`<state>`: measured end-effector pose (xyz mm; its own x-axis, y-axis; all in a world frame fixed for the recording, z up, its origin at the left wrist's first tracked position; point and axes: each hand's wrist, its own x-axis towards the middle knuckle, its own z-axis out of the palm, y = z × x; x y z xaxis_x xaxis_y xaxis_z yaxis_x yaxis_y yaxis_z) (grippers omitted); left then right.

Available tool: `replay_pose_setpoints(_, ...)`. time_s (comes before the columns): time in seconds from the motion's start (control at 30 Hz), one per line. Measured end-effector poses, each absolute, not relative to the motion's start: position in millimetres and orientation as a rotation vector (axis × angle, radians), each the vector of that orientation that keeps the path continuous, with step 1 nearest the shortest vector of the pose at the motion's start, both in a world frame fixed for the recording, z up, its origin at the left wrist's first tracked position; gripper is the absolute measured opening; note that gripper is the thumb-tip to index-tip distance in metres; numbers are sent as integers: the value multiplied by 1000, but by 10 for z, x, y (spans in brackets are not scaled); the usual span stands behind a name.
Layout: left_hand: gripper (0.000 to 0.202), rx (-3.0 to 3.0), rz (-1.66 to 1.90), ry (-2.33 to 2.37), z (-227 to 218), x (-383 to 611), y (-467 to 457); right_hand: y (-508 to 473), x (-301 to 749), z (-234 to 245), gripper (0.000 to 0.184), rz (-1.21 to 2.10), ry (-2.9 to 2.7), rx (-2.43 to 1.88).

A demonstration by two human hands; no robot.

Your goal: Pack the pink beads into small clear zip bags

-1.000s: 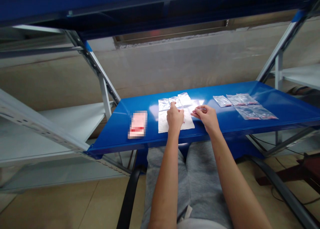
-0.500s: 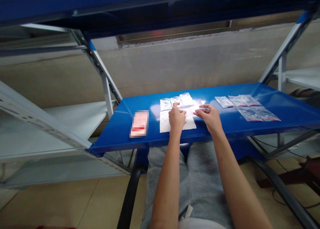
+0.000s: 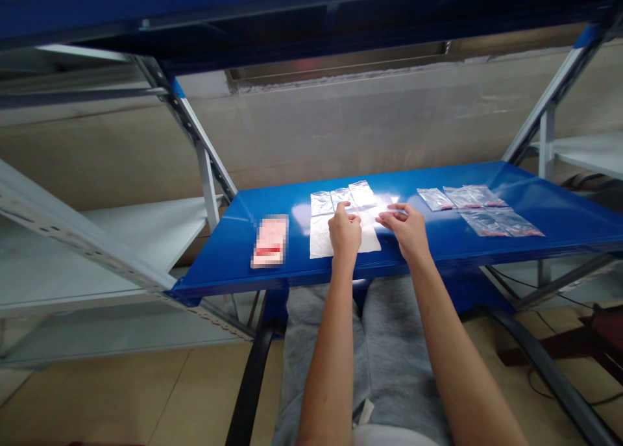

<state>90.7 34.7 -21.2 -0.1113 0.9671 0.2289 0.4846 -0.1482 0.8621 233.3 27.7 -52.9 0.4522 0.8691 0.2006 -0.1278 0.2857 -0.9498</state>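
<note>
Pinches narrowly with right hand (image 3: 411, 228), curls left hand (image 3: 344, 232) over sheet (image 3: 320, 239) at nine o'clock; cannot tell of anything held. Includes clear bags (image 3: 321, 203) at sheet's twelve, red-edged bags (image 3: 481, 221) at right hand's three. Shows scarcely any shift in half a second, suggesting unfinished handling.

Right lie five clear bags (image 3: 435, 199), left three bags (image 3: 321, 202) (a row), one white sheet (image 3: 320, 239) and one pink item (image 3: 270, 238).

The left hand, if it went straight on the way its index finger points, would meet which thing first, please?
The left hand would probably meet the middle clear bag of the three beyond it, though its height above that bag is unclear.
</note>
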Motion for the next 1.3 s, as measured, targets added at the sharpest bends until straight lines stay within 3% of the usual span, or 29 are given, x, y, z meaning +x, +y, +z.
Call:
replay_pose_setpoints(0.5,36,1710,1208,1751,-270,975,263,282,2250,-513,34,602,-922,-1160)
replay_pose_setpoints(0.8,38,1684,1184,1761,-328,945,278,290,2246,-523,42,657,-884,-1107)
replay_pose_setpoints(1.3,38,1729,1206,1766,-315,913,295,279,2286,-528,35,670,-857,-1032)
